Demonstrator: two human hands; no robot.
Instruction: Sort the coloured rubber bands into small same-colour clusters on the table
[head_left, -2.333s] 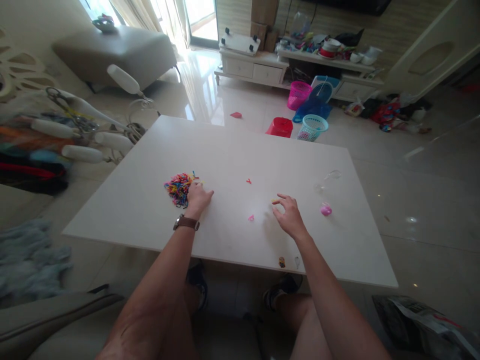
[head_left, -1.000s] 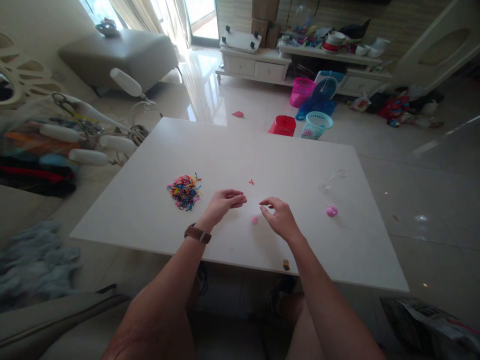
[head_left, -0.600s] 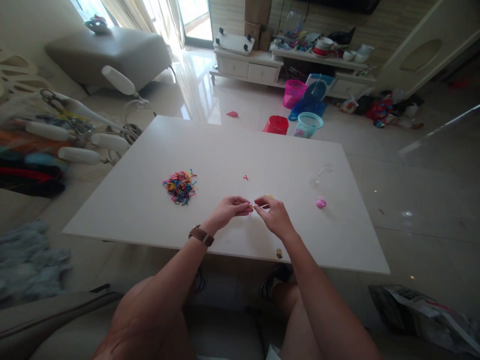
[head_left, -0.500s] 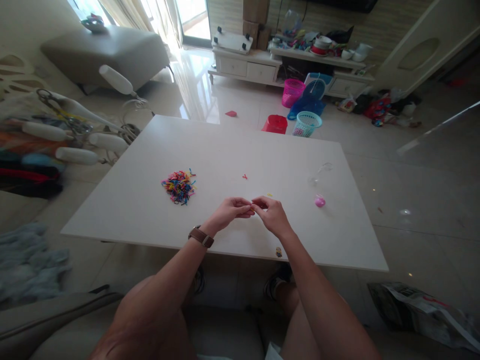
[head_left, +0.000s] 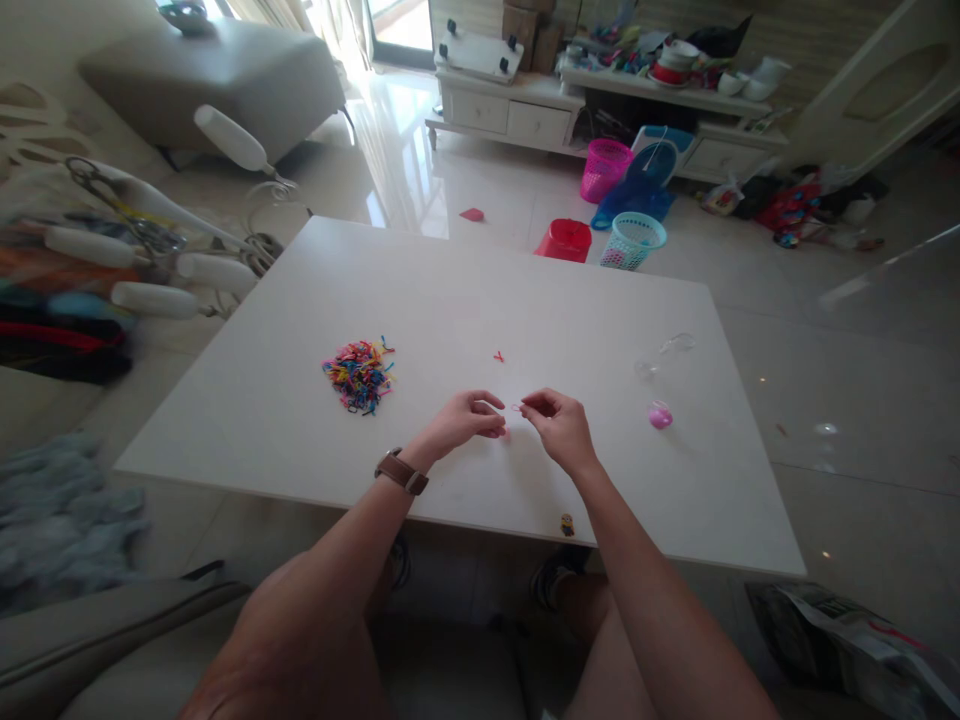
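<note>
A small pale pink loop (head_left: 515,407), like a rubber band, is pinched between the thumb and forefinger of my right hand (head_left: 561,425). Just left of it, my left hand (head_left: 466,418) has its thumb and forefinger apart. A tiny pink piece (head_left: 505,434) shows at the lower fingertips of that hand; whether they touch it I cannot tell. Further left on the table lies a heap of multicoloured small bands (head_left: 358,377). A small red piece (head_left: 499,356) lies beyond my hands.
On the white table (head_left: 420,280) are a pink round item (head_left: 660,415) and clear plastic pieces (head_left: 646,370) at the right. A small yellow figure (head_left: 567,524) sits at the near edge. Baskets (head_left: 634,240) and a red stool (head_left: 566,240) stand past the far edge.
My hands, together before, are now apart, with the right one shifted right and holding the pink loop in sight. The view has tilted slightly. The little yellow piece by my right hand no longer shows.
</note>
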